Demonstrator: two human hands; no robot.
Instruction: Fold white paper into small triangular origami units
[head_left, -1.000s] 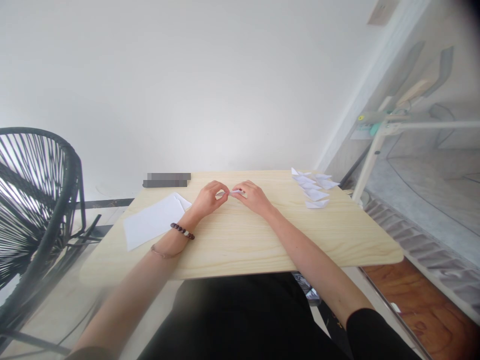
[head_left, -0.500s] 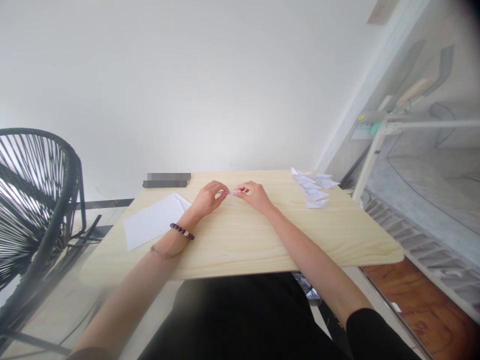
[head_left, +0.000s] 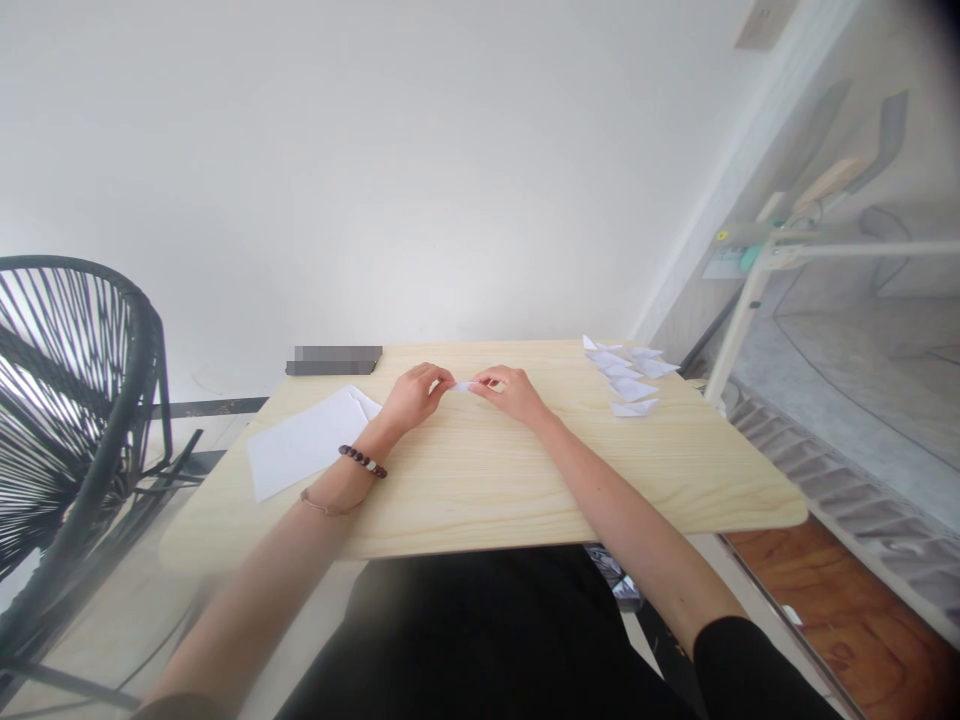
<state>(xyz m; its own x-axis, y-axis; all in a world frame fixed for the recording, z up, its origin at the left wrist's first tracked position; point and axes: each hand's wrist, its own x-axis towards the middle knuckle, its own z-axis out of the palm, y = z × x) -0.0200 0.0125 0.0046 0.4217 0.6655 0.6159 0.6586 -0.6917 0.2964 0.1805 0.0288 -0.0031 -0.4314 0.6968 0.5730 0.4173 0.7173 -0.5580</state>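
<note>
Between my two hands is a small folded white paper (head_left: 463, 386), pinched at both ends just over the table (head_left: 480, 480). My left hand (head_left: 417, 396) is closed on its left end, thumb and fingertips together. On the right end, my right hand (head_left: 513, 392) holds it in a like pinch. My fingers cover much of the paper, so its full shape is hidden. Several folded white paper boats (head_left: 631, 388) stand in a group at the table's back right. White paper sheets (head_left: 296, 445) lie to the left, partly behind my left wrist.
A dark, blurred-out flat object (head_left: 334, 361) lies at the table's back left edge, by the wall (head_left: 480, 170). A black corded chair (head_left: 82, 400) stands left of the table. On the right is a white metal frame (head_left: 739, 330).
My hands have drawn slightly apart, and more of the folded paper shows between the fingertips. The boats and sheets lie as before.
</note>
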